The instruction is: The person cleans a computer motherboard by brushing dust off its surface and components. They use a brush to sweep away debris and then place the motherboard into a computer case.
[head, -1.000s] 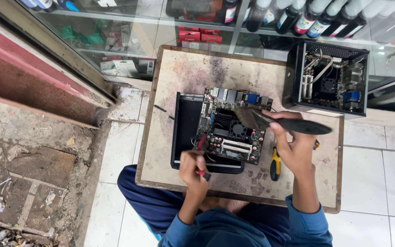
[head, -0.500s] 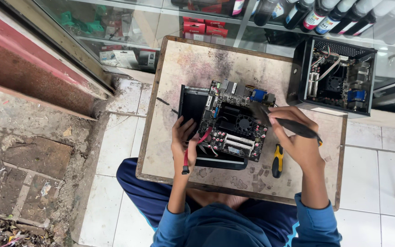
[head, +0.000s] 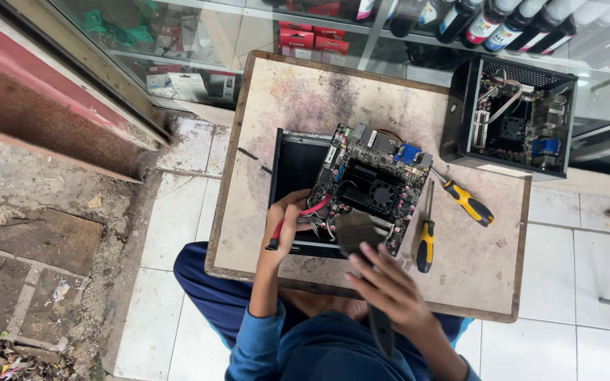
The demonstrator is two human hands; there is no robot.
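- A worn wooden board point(head: 305, 92) serves as my bench, set on a white tiled floor point(head: 580, 247) in front of a glass display case point(head: 178, 42) of ink bottles and boxed goods.
- My left hand point(head: 285, 229) is closed on the near edge of a circuit board point(head: 368, 185), which sits tilted over an open black case point(head: 294, 166); a red cable point(head: 298, 215) runs under my fingers.
- My right hand point(head: 390, 293) is wrapped around a brush point(head: 361, 254), its bristles resting on the near part of the circuit board (beside the small fan).
- Two yellow-handled screwdrivers point(head: 426, 243) lie just right of the circuit board; a second open case point(head: 513, 120) stands at the far right corner of the wooden board.
- Risk, as I judge it: the circuit board is propped, not seated, so hard brushing could slide it off the black case or snag the red cable and strain its connector.
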